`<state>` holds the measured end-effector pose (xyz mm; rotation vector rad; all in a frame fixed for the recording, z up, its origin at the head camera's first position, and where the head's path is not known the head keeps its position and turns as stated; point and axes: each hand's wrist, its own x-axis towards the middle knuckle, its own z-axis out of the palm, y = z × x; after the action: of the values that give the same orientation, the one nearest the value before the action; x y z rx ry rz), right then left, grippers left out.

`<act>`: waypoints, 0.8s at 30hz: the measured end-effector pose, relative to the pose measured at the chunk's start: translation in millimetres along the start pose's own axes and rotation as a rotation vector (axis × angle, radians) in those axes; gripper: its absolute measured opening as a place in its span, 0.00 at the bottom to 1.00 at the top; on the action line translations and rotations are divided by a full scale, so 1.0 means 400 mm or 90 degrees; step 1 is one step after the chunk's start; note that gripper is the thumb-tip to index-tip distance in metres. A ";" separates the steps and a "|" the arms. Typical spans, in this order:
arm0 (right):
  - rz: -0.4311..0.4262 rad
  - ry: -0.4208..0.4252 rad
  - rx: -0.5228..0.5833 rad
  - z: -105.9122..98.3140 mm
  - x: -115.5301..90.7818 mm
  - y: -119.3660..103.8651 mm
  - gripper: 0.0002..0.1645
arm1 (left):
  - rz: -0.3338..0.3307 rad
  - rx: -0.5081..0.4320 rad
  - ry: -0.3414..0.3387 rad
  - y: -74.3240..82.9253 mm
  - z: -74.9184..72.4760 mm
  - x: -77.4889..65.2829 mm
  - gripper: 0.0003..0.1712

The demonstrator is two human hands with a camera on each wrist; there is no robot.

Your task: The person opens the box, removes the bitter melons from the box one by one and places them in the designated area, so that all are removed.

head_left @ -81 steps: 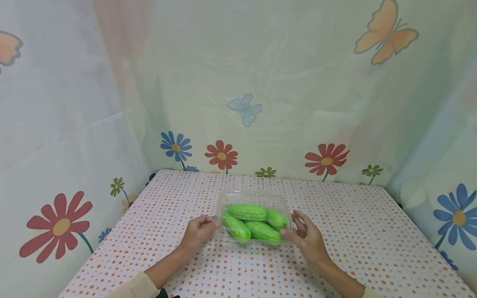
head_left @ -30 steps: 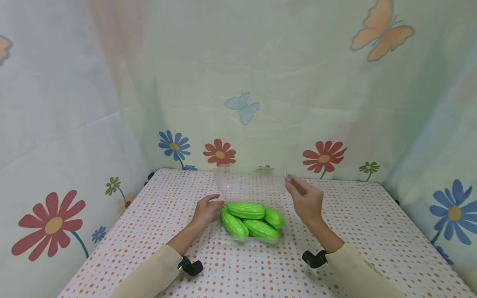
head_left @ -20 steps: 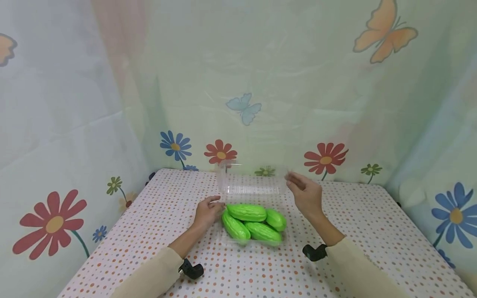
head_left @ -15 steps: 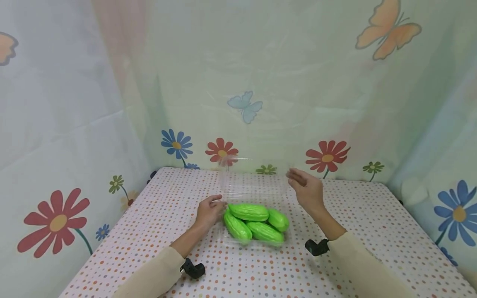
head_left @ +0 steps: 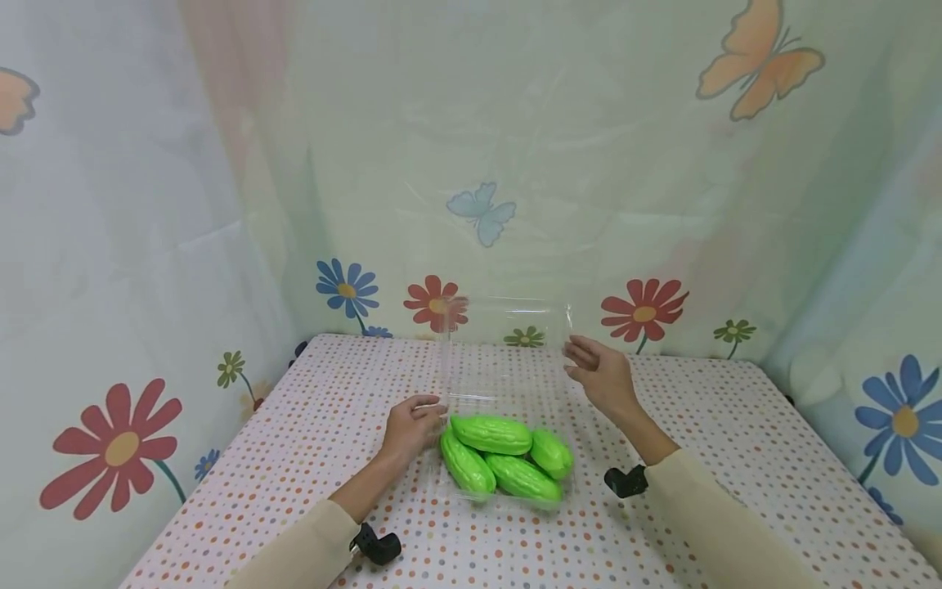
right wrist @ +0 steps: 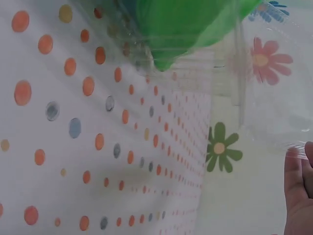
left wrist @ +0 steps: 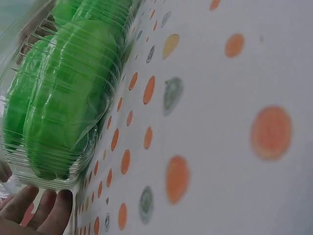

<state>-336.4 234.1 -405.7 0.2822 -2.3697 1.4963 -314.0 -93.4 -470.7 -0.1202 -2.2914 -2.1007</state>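
Head view: clear box sits lower centre, green melons inside. Right hand pinches raised lid by its right edge; left hand, well apart, touches the base's left end, fingers extended (probably steadying it).

Clamshell base: clear plastic, on the dotted bench
Green vegetables: four, ridged, lying in the base at 11, 3, 5 and 9 o'clock
Lid: transparent, raised, at the base's 12 o'clock
Left grip: bare hand, touching the base near 10 o'clock
Right grip: holds the lid's edge at 3 o'clock
Backdrop: floral cloth, orange butterfly toward 2 o'clock
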 end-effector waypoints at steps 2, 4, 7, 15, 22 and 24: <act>0.018 -0.010 -0.001 0.001 0.002 0.011 0.33 | -0.004 -0.009 -0.003 -0.003 0.000 -0.001 0.25; 0.030 -0.020 0.004 0.004 0.004 0.021 0.34 | -0.008 -0.017 -0.003 -0.004 0.000 0.000 0.25; 0.038 -0.027 0.006 0.008 0.008 0.032 0.34 | -0.017 -0.039 -0.006 -0.004 -0.001 0.001 0.25; 0.067 -0.034 0.019 0.016 0.024 0.045 0.34 | -0.011 -0.068 -0.015 0.002 0.000 0.001 0.26; 0.125 -0.043 -0.009 0.036 0.023 0.058 0.32 | -0.015 -0.079 -0.011 -0.007 0.005 0.000 0.26; 0.141 -0.042 -0.015 0.042 0.024 0.059 0.32 | -0.020 -0.096 -0.011 -0.009 0.006 0.001 0.26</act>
<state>-356.0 229.0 -428.6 0.0660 -2.5385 1.5742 -314.8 -91.1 -474.3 -0.1072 -2.1554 -2.2947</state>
